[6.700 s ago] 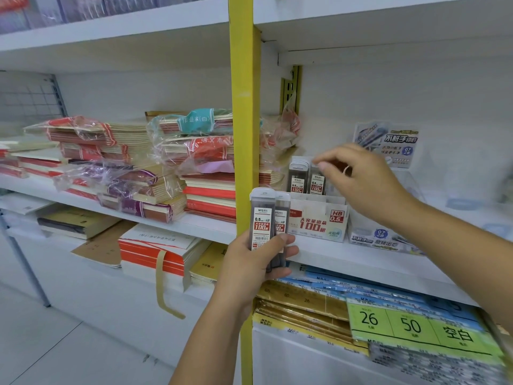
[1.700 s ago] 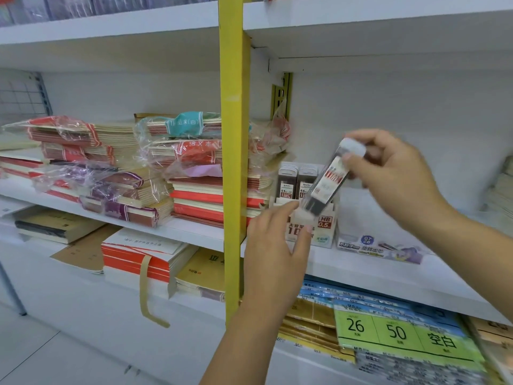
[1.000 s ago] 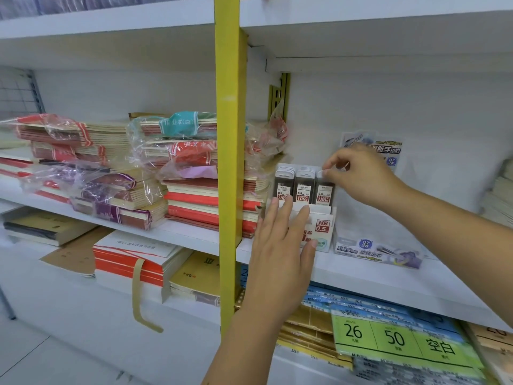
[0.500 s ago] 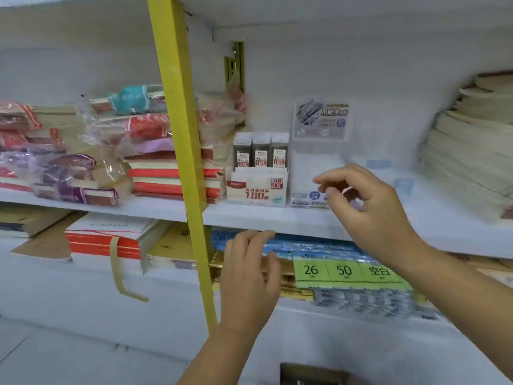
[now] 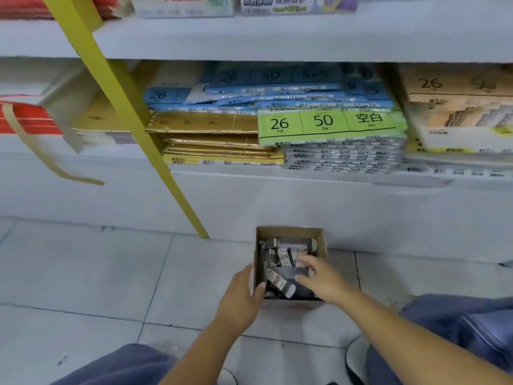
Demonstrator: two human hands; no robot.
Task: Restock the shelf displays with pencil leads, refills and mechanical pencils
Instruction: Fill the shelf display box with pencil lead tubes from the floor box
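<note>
Both hands are down at the small cardboard box (image 5: 288, 233) on the floor tiles, which sits at about 6 o'clock from the green "26 / 50" pad packs (image 5: 329, 125) on the low shelf. Her or his left hand (image 5: 241, 298) lies against the box's left wall, at 9 o'clock of it, fingers loosely spread with the thumb tip just over the rim; it seems to be steadying the carton, not gripping any stock. Reaching in from 4 o'clock, the right hand (image 5: 323, 279) has its fingers partly curled over the contents. Whether they have closed on a case yet I cannot tell, since the fingertips are blurred and hidden among the packs.

Inside the box the pencil lead cases (image 5: 279, 280) lie jumbled, dark little tubes with white barcode labels, some flat, some propped on each other. I would judge them light, stiff and rather slick plastic, easy to pinch but apt to slide off a careless grip. Best taken across the narrow sides near the middle, two or three stacked side by side, rather than by a cap end that might pop.

Knees in blue trousers (image 5: 458, 323) frame the bottom of the view.
</note>
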